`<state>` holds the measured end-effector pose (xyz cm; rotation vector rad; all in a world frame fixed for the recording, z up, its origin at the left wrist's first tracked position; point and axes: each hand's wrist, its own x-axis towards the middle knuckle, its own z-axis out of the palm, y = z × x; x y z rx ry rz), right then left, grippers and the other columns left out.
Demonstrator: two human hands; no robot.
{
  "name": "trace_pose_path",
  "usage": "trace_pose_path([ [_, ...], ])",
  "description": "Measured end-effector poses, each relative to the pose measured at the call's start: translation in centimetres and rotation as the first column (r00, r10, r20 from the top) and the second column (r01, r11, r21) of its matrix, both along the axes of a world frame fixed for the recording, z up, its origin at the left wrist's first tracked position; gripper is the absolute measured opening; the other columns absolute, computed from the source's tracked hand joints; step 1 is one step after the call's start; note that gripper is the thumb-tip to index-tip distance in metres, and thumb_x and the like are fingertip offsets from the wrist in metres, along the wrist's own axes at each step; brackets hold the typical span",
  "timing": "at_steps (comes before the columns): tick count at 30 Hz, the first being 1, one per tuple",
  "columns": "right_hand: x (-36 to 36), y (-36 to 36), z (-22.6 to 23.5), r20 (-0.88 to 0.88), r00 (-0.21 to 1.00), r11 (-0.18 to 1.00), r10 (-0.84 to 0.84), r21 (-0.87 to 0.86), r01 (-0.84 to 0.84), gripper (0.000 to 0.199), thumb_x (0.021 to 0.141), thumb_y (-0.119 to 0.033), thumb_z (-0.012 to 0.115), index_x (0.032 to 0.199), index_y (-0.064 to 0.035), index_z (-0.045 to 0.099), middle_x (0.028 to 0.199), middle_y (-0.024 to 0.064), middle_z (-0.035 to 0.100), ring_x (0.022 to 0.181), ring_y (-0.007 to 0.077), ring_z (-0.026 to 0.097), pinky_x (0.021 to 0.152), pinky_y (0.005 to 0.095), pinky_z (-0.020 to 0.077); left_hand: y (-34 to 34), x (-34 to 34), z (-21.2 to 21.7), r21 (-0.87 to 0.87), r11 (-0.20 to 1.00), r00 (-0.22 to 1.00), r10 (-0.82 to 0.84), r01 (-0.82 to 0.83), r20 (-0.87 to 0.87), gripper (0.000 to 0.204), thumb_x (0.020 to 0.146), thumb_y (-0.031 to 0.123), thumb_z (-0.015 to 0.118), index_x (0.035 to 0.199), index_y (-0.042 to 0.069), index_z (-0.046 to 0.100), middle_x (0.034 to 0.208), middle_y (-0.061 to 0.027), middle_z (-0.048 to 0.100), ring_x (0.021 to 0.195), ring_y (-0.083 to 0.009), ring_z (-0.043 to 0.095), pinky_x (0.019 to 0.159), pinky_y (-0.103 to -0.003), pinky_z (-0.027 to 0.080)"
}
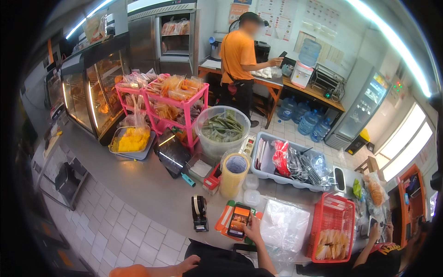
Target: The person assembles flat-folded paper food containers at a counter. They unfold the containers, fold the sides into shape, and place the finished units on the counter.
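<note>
Landmark: the column of tape rolls (234, 177), which is standing on the grey counter (170, 203).

Hands. The right hand (253, 229) is grasping the phone (239, 220) at its right edge. The phone is showing a lit screen and is covering part of the orange and green cards (224, 217), on the person's side of the column. The left hand (189, 263) is resting against dark cloth (217, 258), left of the column and nearer the person; whether it is holding anything, one cannot tell.

Containers. Directly behind the column, the round clear tub (205, 143) is holding long green pieces (223, 125). Behind and right of it, the pale blue crate (281, 181) is containing a red packet (280, 151) and many thin dark-wrapped items (304, 167). Right of the column and nearer the person, the red basket (315, 231) is holding cream-coloured packets (333, 244) at its near end. Just right of the column, small clear containers (252, 197) are sitting in a row. Left of and behind it, the pink rack (188, 122) is carrying bagged food (180, 87). Farther left, the shallow tray (121, 153) is holding yellow pieces (131, 139).
</note>
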<state>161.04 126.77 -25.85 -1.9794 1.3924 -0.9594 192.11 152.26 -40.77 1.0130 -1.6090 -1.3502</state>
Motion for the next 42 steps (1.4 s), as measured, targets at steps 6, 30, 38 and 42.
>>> trace_pose_path([
  [6, 0.2, 0.2, 0.2, 0.029, 0.999, 0.999, -0.027, 0.019, 0.026, 0.072, 0.074, -0.015, 0.07, 0.136, 0.003, 0.038, 0.086, 0.0091, 0.046, 0.08, 0.0222, 0.043, 0.074, 0.034, 0.0389, 0.0, 0.1, -1.4, -0.011, 0.995, 0.974, -0.099, 0.103, 0.204, 0.023, 0.079, 0.014, 0.066, 0.098, 0.004, 0.059, 0.108, -0.0156, 0.055, 0.109, -0.0334, 0.05, 0.096, -0.042, 0.039],
  [30, 0.4, 0.2, -0.5, 0.034, 0.997, 0.997, -0.069, -0.02, 0.07, 0.069, 0.074, -0.016, 0.068, 0.134, 0.0045, 0.039, 0.088, 0.0132, 0.048, 0.083, 0.0283, 0.046, 0.078, 0.0399, 0.0384, -0.6, 0.9, 10.7, -0.395, 0.913, 0.993, -0.079, 0.106, 0.084, 0.025, 0.077, 0.002, 0.061, 0.1, 0.008, 0.05, 0.113, -0.0145, 0.045, 0.114, -0.035, 0.043, 0.1, -0.046, 0.035],
  [38, 0.4, 0.2, -0.9, 0.022, 0.998, 0.993, -0.061, -0.102, 0.062, 0.067, 0.075, -0.012, 0.07, 0.134, 0.0036, 0.041, 0.088, 0.0093, 0.047, 0.08, 0.0218, 0.045, 0.073, 0.0329, 0.0418, -1.2, 1.0, 11.2, -0.469, 0.86, 0.968, -0.099, 0.2, 0.231, 0.028, 0.077, -0.001, 0.06, 0.102, 0.008, 0.049, 0.115, -0.0142, 0.045, 0.115, -0.033, 0.043, 0.099, -0.044, 0.036],
  [42, 0.3, 0.0, -1.3, 0.011, 0.997, 0.996, -0.079, -0.039, 0.08, 0.067, 0.076, -0.012, 0.07, 0.134, 0.0034, 0.041, 0.088, 0.0091, 0.047, 0.081, 0.0215, 0.045, 0.073, 0.0327, 0.042, -1.3, 1.0, 10.4, -0.461, 0.879, 0.99, -0.073, 0.122, 0.124, 0.031, 0.076, -0.002, 0.06, 0.103, 0.009, 0.048, 0.116, -0.0145, 0.045, 0.114, -0.0335, 0.043, 0.099, -0.044, 0.036],
])
